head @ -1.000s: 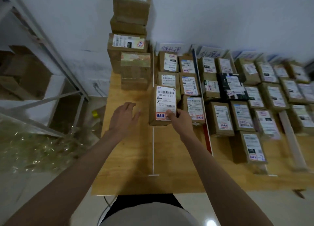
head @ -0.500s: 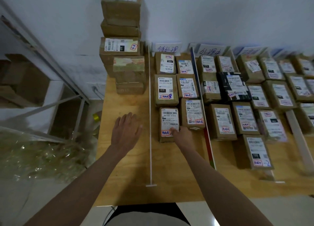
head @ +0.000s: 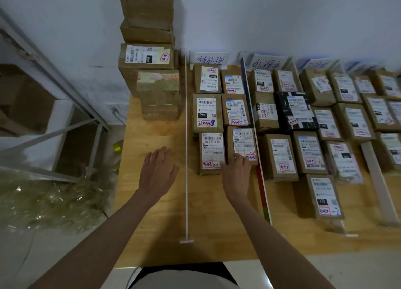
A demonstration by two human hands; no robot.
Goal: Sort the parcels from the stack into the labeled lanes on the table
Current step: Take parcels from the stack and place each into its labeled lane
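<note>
A tall stack of brown parcels (head: 149, 56) stands at the table's back left. A small brown parcel with a white label (head: 211, 153) lies flat at the front of the first lane, right of the white divider strip (head: 186, 136). My right hand (head: 235, 176) hovers flat just in front of that parcel and its neighbour (head: 243, 144), fingers straight, fingertips at their near edges. My left hand (head: 157, 172) is spread flat over the bare wood left of the strip, holding nothing. Lane signs (head: 210, 58) stand against the wall.
Several labelled parcels fill the lanes to the right, among them a black one (head: 296, 110). A dark divider (head: 256, 136) and a pale strip (head: 377, 184) bound further lanes. A metal shelf frame (head: 65, 106) and crumpled clear plastic (head: 43, 202) lie left of the wooden table (head: 152, 234).
The small parcel went from upright in my right hand to lying flat at the front of the first lane. My right hand has let go and drawn back slightly.
</note>
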